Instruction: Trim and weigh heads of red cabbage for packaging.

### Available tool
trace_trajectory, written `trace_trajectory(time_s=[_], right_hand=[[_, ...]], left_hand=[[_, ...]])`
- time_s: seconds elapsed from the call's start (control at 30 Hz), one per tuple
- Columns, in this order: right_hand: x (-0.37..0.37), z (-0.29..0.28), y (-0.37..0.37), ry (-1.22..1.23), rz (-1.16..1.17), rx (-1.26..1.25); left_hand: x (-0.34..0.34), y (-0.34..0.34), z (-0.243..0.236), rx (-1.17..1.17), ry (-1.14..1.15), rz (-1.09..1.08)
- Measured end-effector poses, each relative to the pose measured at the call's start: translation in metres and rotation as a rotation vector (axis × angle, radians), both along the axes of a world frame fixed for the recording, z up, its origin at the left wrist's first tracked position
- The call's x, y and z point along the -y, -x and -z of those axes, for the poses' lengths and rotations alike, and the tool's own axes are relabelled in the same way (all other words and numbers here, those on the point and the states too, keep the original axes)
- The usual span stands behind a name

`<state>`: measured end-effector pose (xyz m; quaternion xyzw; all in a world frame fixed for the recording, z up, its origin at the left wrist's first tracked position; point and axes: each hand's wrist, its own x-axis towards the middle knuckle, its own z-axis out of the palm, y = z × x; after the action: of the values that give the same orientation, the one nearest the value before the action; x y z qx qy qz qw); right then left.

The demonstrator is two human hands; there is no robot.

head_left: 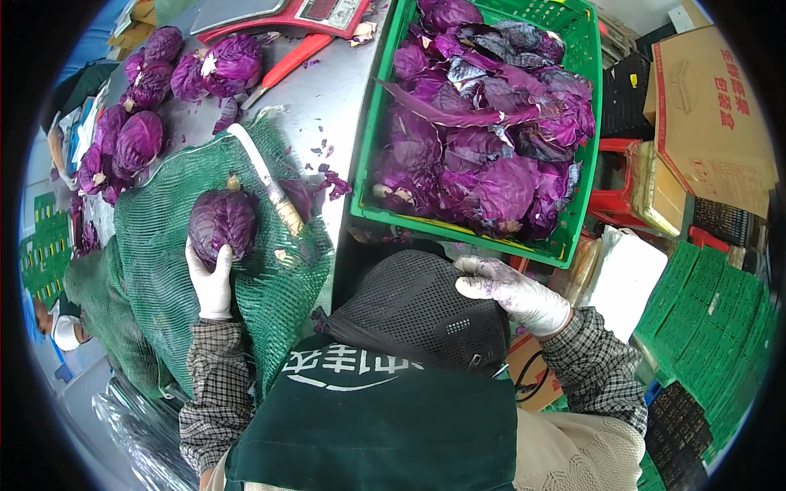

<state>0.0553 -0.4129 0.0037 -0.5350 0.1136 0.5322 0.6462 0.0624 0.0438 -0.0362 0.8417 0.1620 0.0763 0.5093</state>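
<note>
My gloved left hand [210, 284] is closed round the lower part of a purple cabbage [222, 219], which lies on a green mesh sack [155, 286]. A pale strap or handle [262, 176] lies across the sack. My gloved, purple-stained right hand [512, 295] is open, fingers stretched out, over the edge of a black perforated thing [409, 303] at my front, below a green crate [363, 164] full of loose purple leaves. A red-handled knife [295, 61] lies on the steel table [327, 106] beside more purple cabbages [139, 143].
A red scale [327, 20] stands at the back. At right are cardboard boxes [708, 123], a red stool [614, 180], a white slab [622, 286] and stacked green crates [696, 327]. People are at the left edge, one in a white garment [67, 333]. Plastic sheeting [131, 434] lies lower left.
</note>
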Motion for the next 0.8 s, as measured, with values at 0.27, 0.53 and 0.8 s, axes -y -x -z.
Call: trace_trajectory(time_s=[0.27, 0.53, 0.8], right_hand=[[-0.0013, -0.002, -0.002, 0.006, -0.036, 0.039], [-0.0053, 0.0035, 0.0022, -0.045, 0.041, 0.203], [-0.0069, 0.0029, 0.0029, -0.063, 0.081, 0.195]], left_hand=[[0.0011, 0.0011, -0.0016, -0.012, -0.034, -0.021], [-0.0011, 0.0017, 0.0002, 0.001, -0.005, -0.003], [0.0016, 0.0, -0.0021, 0.0, -0.031, -0.003]])
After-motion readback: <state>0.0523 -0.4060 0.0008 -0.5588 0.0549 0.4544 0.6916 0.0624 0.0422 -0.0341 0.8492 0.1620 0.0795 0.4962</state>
